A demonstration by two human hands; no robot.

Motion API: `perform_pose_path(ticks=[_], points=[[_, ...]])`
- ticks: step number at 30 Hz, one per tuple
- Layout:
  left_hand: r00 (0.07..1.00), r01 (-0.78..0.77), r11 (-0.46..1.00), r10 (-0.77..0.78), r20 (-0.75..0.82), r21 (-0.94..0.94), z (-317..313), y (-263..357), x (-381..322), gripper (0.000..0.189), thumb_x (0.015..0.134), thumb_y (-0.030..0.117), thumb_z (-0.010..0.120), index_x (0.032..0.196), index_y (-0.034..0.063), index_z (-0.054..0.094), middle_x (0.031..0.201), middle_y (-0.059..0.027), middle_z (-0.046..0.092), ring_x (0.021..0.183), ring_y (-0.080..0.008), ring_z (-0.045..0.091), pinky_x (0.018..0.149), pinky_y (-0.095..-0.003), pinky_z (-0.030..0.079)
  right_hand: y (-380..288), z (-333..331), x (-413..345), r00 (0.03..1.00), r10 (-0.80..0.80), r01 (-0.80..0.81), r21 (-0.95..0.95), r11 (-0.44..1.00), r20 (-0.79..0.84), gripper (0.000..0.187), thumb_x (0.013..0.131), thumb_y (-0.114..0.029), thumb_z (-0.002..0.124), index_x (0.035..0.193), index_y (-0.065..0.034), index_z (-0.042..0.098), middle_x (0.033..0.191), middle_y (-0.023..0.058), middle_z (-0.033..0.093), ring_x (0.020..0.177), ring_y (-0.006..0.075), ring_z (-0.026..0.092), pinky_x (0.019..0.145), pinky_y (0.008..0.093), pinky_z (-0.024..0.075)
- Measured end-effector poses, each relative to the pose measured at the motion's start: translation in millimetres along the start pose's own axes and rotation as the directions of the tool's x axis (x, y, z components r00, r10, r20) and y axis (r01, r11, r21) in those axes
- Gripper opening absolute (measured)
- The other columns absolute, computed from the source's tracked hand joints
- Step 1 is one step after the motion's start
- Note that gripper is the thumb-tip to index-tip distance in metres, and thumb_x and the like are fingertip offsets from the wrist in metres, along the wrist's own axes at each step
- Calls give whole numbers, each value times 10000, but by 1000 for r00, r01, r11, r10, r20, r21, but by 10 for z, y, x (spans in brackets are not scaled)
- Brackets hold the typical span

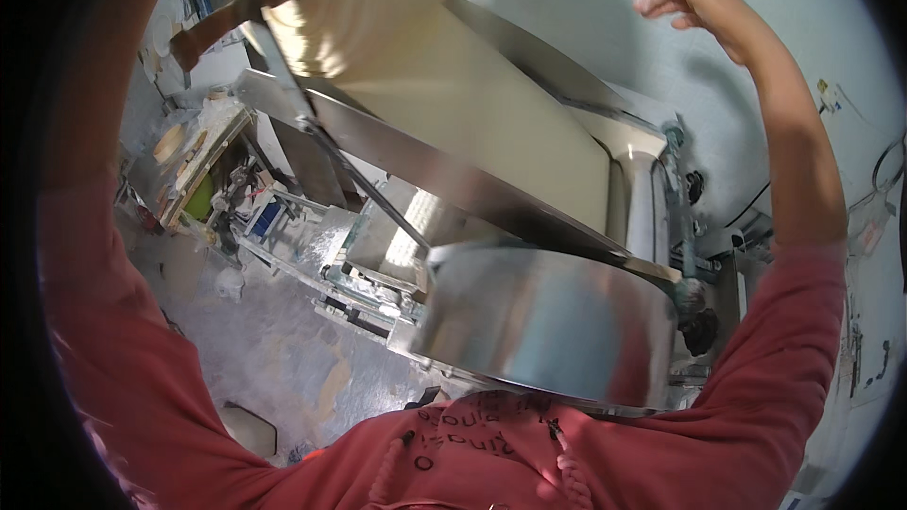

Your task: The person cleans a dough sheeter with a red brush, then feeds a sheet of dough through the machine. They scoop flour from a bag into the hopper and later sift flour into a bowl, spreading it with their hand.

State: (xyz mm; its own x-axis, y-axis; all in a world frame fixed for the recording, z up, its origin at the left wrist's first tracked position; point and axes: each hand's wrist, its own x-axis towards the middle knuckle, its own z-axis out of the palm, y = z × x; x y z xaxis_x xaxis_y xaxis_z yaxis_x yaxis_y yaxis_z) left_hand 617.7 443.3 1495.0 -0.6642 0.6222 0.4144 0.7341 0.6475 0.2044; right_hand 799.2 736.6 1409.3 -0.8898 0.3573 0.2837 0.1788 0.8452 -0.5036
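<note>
A large roll of pale dough sheet [368, 0] is wound on a wooden rod [234, 18] at the top of a metal sheeting machine. From the roll a smooth dough sheet [489, 113] slopes down between metal side plates [453, 177] towards the rollers. My right hand [680, 0] is raised at the upper right, beside the roll and before the pale wall, fingers apart and holding nothing. My left hand is out of view; its forearm rises along the left edge past the picture's top. A curved shiny metal cover [553, 326] lies right before my chest.
A floury wooden table [205, 156] with scattered items stands at the left. Beside it runs a low metal frame [297, 219] with machine parts. The floor [276, 347] looks dusted with flour. Dark knobs [700, 331] and cables are at the machine's right side, near the wall [723, 120].
</note>
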Motion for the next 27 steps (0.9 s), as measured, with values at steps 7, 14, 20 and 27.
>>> perform_pose_path(ticks=[7, 14, 20, 27], points=[[979, 184, 834, -203, -21, 520, 223, 1215, 62, 714, 874, 575, 378, 1288, -5, 421, 1337, -226, 396, 1252, -330, 374, 1039, -424, 288, 1504, -631, -2305, 931, -249, 288, -118, 950, 268, 372, 831, -262, 554, 1130, -40, 550, 1047, 102, 603, 973, 251, 578, 870, 369, 437], [935, 353, 576, -193, -297, 738, 452, 1290, 483, 806, 827, 680, 302, 1315, 47, 406, 1301, -208, 453, 1192, -363, 451, 995, -435, 351, 3298, -1235, -3909, 967, 213, -209, -42, 977, 140, 339, 786, -114, 591, 1103, 0, 550, 988, 167, 613, 903, 287, 595, 793, 359, 452], [918, 388, 548, -153, -367, 741, 588, 1598, 521, 831, 822, 696, 291, 1339, 50, 368, 1287, -223, 459, 1188, -379, 448, 985, -465, 353, 4805, -1153, -4916, 820, 545, -546, 45, 836, -174, 287, 856, -133, 515, 1092, 26, 551, 990, 167, 617, 937, 249, 597, 827, 328, 448], [886, 374, 331, 149, -440, 866, 1030, 1812, 443, 764, 845, 645, 358, 1309, 38, 391, 1264, -202, 475, 1167, -382, 454, 971, -488, 355, 5363, -694, -5407, 654, 704, -719, 63, 692, -276, 301, 862, -121, 530, 1126, 23, 547, 1078, 175, 597, 994, 276, 585, 879, 347, 443]])
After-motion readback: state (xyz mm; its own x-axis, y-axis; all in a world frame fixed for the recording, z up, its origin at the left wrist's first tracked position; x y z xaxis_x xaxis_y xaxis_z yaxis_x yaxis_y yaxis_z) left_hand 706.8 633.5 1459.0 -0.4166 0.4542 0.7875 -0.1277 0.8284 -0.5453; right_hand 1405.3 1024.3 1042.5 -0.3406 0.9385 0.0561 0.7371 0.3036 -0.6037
